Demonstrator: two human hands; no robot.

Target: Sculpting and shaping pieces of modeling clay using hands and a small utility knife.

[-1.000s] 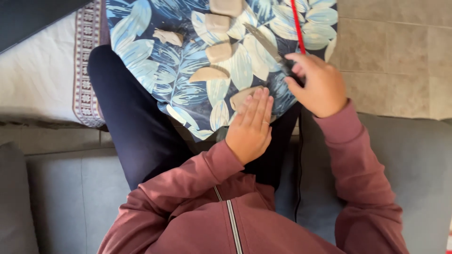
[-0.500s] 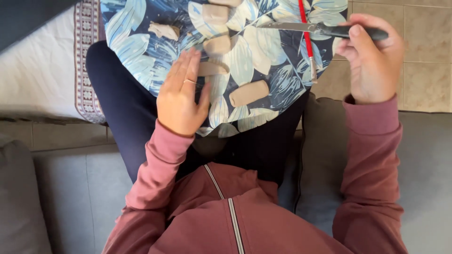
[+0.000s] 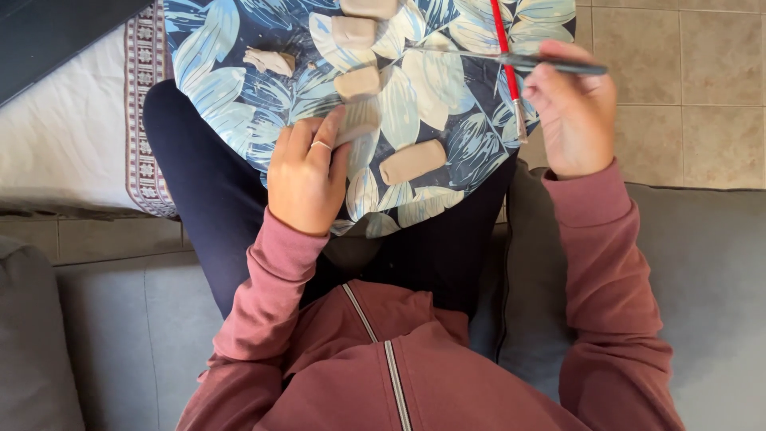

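Two hands working over the leaf-print tray [image 3: 239, 88] on the lap: left hand [image 3: 307, 179] pinching a clay slab [image 3: 359, 126], right hand [image 3: 570, 112] gripping a thin tool [image 3: 527, 61]; next move probably needing steady trimming.

No pkgs, labels, signs or screens in view anywhere.

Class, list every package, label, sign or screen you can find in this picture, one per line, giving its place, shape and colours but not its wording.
None: no package, label, sign or screen shows.
Nearest to it, patterned things only:
Leaf-print tray, on the lap, rounded, dark blue with pale leaves.
Rug border, on the floor at the left, white with a dark patterned band.
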